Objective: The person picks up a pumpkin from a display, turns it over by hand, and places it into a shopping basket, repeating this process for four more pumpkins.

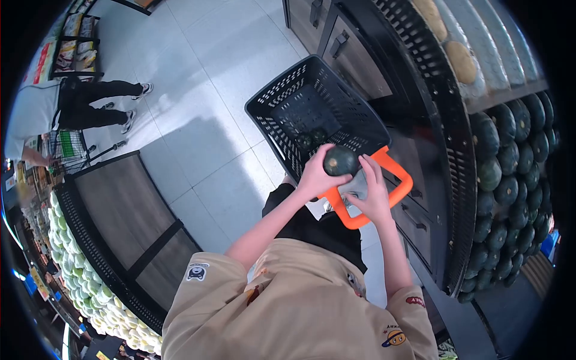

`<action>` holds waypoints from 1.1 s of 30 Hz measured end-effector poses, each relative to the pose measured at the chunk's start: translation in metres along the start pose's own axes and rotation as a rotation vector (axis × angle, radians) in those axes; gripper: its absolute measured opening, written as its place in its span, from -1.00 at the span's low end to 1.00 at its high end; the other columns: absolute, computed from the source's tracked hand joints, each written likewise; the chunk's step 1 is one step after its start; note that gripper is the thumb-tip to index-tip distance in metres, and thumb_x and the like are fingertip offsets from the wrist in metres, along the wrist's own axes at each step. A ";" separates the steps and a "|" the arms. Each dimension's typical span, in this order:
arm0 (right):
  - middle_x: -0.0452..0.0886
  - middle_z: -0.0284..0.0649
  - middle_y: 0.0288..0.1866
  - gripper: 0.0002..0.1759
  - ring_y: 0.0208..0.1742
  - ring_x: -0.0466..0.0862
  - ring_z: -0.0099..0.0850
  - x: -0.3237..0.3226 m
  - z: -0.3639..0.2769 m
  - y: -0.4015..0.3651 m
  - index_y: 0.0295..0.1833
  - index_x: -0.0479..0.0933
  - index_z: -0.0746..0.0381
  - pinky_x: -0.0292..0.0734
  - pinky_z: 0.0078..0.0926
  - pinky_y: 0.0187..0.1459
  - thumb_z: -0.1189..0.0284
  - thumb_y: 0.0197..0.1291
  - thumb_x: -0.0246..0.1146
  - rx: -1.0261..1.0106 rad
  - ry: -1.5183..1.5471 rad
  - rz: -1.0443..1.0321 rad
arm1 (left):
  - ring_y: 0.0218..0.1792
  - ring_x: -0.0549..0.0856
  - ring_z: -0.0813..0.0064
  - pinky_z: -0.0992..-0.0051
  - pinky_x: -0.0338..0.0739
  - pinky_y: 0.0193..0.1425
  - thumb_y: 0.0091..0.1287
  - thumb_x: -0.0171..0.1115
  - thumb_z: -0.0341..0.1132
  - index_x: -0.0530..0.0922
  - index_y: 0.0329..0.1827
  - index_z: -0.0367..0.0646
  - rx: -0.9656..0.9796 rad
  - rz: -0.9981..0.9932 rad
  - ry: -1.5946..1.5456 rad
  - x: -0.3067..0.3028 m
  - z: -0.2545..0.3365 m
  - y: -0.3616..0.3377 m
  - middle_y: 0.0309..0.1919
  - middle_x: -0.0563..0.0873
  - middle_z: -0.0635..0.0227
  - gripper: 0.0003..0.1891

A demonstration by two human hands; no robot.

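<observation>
A round, dark green squash point(341, 161) is between my two hands, above the near end of a black shopping basket. My left hand point(319, 176) wraps its left side and underside, thumb below. On the other side, my right hand point(373, 191) rests its fingertips against the squash, fingers curved and thumb apart from it. The perforated basket point(282, 105) stands on the floor, with an orange handle point(401, 174) folded toward me beneath my hands. Inside lie dark green squashes point(312, 138), partly hidden by my left hand and the basket wall.
On the right, a display rack holds rows of dark green squashes point(507, 189), with wrapped long produce point(498, 51) behind. Wooden-front cabinets point(354, 57) border the basket. At left are a produce stand point(129, 204), pale green vegetables point(75, 258) and another person point(90, 99) with a cart point(72, 147).
</observation>
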State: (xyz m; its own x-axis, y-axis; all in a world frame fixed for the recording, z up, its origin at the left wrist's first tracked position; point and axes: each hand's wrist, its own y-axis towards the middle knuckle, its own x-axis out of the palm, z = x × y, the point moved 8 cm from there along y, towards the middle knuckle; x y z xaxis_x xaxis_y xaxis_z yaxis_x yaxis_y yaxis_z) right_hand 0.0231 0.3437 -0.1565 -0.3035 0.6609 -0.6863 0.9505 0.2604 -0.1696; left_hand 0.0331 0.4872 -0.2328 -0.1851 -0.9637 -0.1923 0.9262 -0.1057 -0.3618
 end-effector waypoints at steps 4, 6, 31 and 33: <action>0.47 -0.28 0.15 -0.55 0.33 0.32 -0.20 0.006 0.043 -0.014 -0.01 0.53 0.13 -0.04 0.12 0.35 0.38 -0.11 0.39 0.132 -0.513 0.130 | -0.08 0.66 0.07 0.29 0.54 0.05 -0.20 0.51 0.07 0.35 0.15 -0.20 -0.313 0.201 0.198 -0.045 -0.123 0.077 -0.14 0.65 -0.04 -0.13; 0.52 -0.35 0.12 -0.74 0.34 0.32 -0.19 -0.013 0.036 -0.018 -0.17 0.58 0.14 -0.11 0.13 0.36 0.37 -0.04 0.34 0.236 -0.580 0.220 | -0.01 0.62 0.09 0.25 0.52 0.09 -0.25 0.52 0.13 0.31 0.18 -0.19 -0.355 0.175 0.331 -0.052 -0.190 0.116 -0.09 0.61 -0.04 -0.05; 0.18 0.18 0.25 -0.23 0.31 0.23 0.16 -0.014 0.100 -0.036 0.06 0.43 0.36 0.36 0.25 0.13 -0.16 0.06 0.15 0.596 -0.461 0.473 | 0.21 0.42 0.03 0.16 0.40 0.23 -0.11 0.51 -0.09 -0.02 0.43 0.28 -0.256 -0.314 0.840 0.218 -0.511 0.339 0.32 0.20 0.11 0.05; 0.20 0.19 0.22 -0.21 0.29 0.24 0.18 -0.021 0.094 -0.039 0.06 0.43 0.36 0.38 0.27 0.10 -0.19 0.04 0.15 0.611 -0.456 0.460 | 0.25 0.38 0.02 0.11 0.33 0.28 -0.09 0.50 -0.08 -0.10 0.46 0.31 -0.252 -0.342 0.989 0.214 -0.506 0.330 0.37 0.14 0.12 0.09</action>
State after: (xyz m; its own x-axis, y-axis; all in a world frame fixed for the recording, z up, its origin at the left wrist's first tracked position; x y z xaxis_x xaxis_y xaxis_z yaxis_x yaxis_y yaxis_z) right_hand -0.0013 0.2533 -0.2019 0.0495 0.2286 -0.9722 0.8809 -0.4687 -0.0654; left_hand 0.1335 0.3699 -0.8546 -0.7099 -0.2544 -0.6568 0.7013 -0.1692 -0.6925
